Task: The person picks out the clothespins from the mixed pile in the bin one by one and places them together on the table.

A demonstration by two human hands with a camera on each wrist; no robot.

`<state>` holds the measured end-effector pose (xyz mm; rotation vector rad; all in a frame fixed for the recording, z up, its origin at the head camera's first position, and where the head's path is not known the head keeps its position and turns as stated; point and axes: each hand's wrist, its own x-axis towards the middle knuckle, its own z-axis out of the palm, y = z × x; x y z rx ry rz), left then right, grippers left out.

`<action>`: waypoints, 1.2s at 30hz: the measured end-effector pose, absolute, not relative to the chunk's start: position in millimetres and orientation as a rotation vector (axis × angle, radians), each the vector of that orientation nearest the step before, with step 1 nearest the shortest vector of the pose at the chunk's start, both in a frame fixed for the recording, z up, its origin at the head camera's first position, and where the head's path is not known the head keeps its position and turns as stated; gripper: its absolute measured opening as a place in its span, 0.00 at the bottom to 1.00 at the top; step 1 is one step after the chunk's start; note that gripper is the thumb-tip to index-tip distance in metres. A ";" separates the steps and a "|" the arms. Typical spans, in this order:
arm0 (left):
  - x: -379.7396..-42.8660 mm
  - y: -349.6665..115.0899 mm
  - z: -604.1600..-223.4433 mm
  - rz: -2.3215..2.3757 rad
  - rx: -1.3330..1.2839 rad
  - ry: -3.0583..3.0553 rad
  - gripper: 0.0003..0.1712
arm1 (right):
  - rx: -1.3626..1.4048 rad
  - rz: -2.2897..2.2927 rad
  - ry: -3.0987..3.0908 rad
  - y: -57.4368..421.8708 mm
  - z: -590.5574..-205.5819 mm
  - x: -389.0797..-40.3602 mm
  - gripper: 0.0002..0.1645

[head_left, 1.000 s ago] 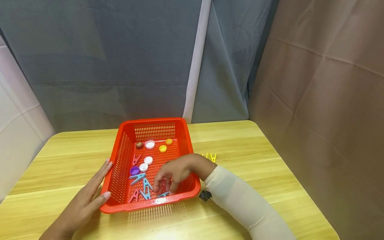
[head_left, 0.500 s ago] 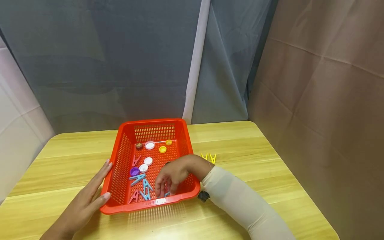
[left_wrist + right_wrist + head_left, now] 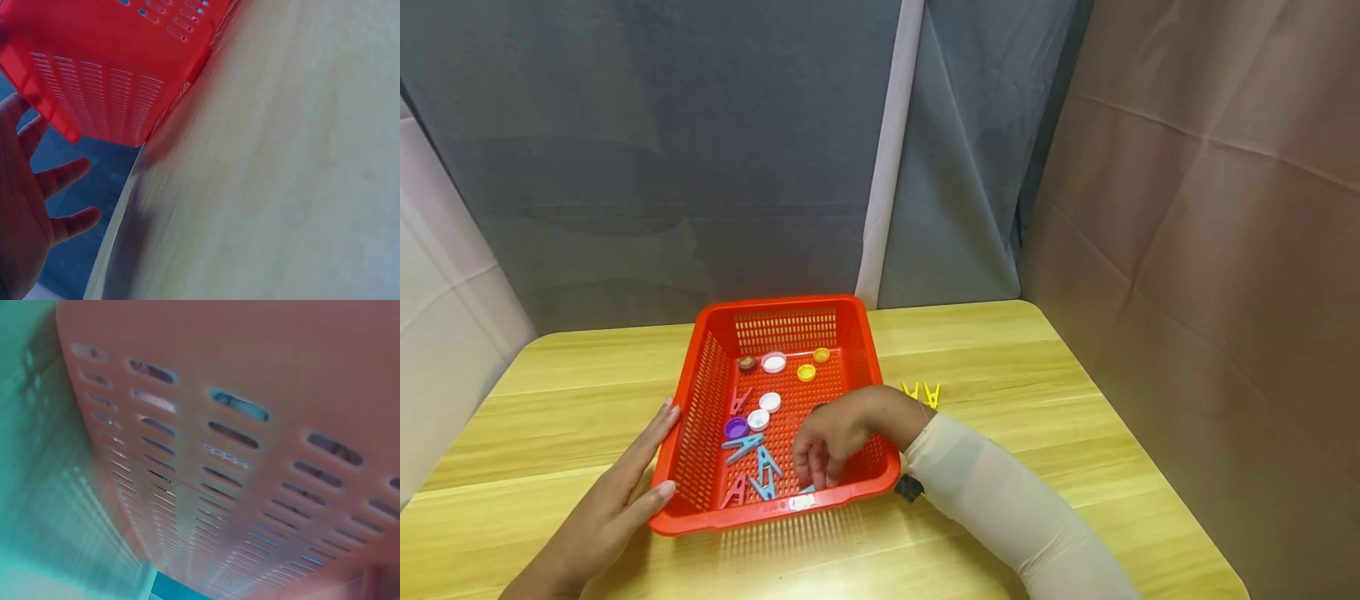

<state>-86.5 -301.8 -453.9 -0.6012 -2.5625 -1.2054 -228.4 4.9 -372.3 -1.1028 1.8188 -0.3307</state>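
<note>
A red slotted basket stands on the wooden table, tilted a little in the head view. My right hand reaches over its right wall, fingers curled down near the front wall. Thumb and fingertips pinch a blue clothespin, mostly hidden beneath them. To their left lie several more blue clothespins and a pink clothespin. My left hand rests along the basket's left side, fingertips at the rim; in the left wrist view its fingers are extended and spread.
Further back in the basket are a purple cap, white caps, yellow caps, a brown cap and another pink clothespin. Yellow clothespins lie outside on the right. Grey curtain hangs behind the table.
My right hand has shifted slightly right inside the basket, and its fingers have drawn together over the blue clothespin. The left hand and the basket stay put.
</note>
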 end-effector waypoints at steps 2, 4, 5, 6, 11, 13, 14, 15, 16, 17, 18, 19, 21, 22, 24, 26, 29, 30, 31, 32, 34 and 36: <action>-86.2 -301.8 -453.9 -1.208 -0.593 -2.571 0.50 | -1.100 -0.317 1.830 4.3 -372.3 -227.6 0.16; -86.1 -301.8 -453.9 -1.209 -0.588 -2.574 0.50 | -1.095 -0.304 1.845 4.1 -372.6 -226.9 0.16; -86.1 -301.8 -453.8 -1.209 -0.587 -2.573 0.50 | -1.092 -0.302 1.852 4.0 -372.6 -226.7 0.16; -86.1 -301.8 -453.7 -1.210 -0.588 -2.571 0.50 | -1.088 -0.302 1.857 4.0 -372.8 -226.7 0.16; -86.1 -301.3 -453.1 -1.208 -0.602 -2.558 0.50 | -1.078 -0.333 1.843 5.1 -373.5 -227.7 0.20; -86.1 -301.2 -453.1 -1.210 -0.604 -2.557 0.50 | -1.077 -0.349 1.830 5.4 -373.3 -228.1 0.22; -86.1 -301.1 -453.1 -1.209 -0.606 -2.556 0.50 | -1.078 -0.358 1.822 5.5 -373.3 -228.3 0.23; -86.3 -301.2 -453.2 -1.209 -0.608 -2.553 0.50 | -1.074 -0.366 1.817 5.5 -373.4 -228.5 0.24; -86.4 -301.3 -453.3 -1.209 -0.613 -2.548 0.50 | -1.073 -0.372 1.816 5.3 -373.7 -228.7 0.25; -86.6 -301.4 -453.5 -1.208 -0.616 -2.544 0.50 | -1.068 -0.383 1.811 5.2 -374.1 -228.7 0.26; -86.7 -301.5 -453.6 -1.210 -0.622 -2.538 0.50 | -1.059 -0.395 1.806 5.1 -374.5 -228.9 0.27; -86.8 -301.7 -453.8 -1.211 -0.629 -2.532 0.50 | -1.052 -0.408 1.801 5.0 -375.2 -229.0 0.28; -86.9 -301.9 -454.1 -1.214 -0.632 -2.528 0.50 | -1.035 -0.432 1.790 4.9 -376.3 -229.2 0.30; -86.9 -301.9 -454.2 -1.215 -0.633 -2.528 0.50 | -1.029 -0.443 1.785 4.9 -377.1 -229.3 0.30; -86.9 -301.8 -454.3 -1.216 -0.628 -2.535 0.50 | -1.020 -0.462 1.775 5.0 -378.4 -229.8 0.31; -86.7 -301.6 -454.2 -1.215 -0.616 -2.546 0.50 | -1.027 -0.467 1.772 4.9 -379.3 -230.5 0.31; -86.5 -301.5 -454.0 -1.212 -0.605 -2.556 0.50 | -1.045 -0.461 1.769 4.8 -380.0 -231.4 0.31; -86.4 -301.5 -453.9 -1.211 -0.603 -2.557 0.50 | -1.049 -0.457 1.770 4.7 -380.0 -231.5 0.31; -86.3 -301.5 -453.9 -1.209 -0.602 -2.559 0.50 | -1.056 -0.451 1.771 4.6 -380.0 -231.7 0.31; -86.3 -301.6 -453.8 -1.209 -0.600 -2.560 0.50 | -1.058 -0.446 1.771 4.5 -380.2 -231.9 0.31; -86.3 -301.7 -453.8 -1.209 -0.597 -2.562 0.50 | -1.062 -0.440 1.771 4.3 -380.2 -231.9 0.31; -86.4 -301.9 -453.7 -1.207 -0.596 -2.564 0.50 | -1.068 -0.435 1.770 4.2 -380.2 -232.1 0.30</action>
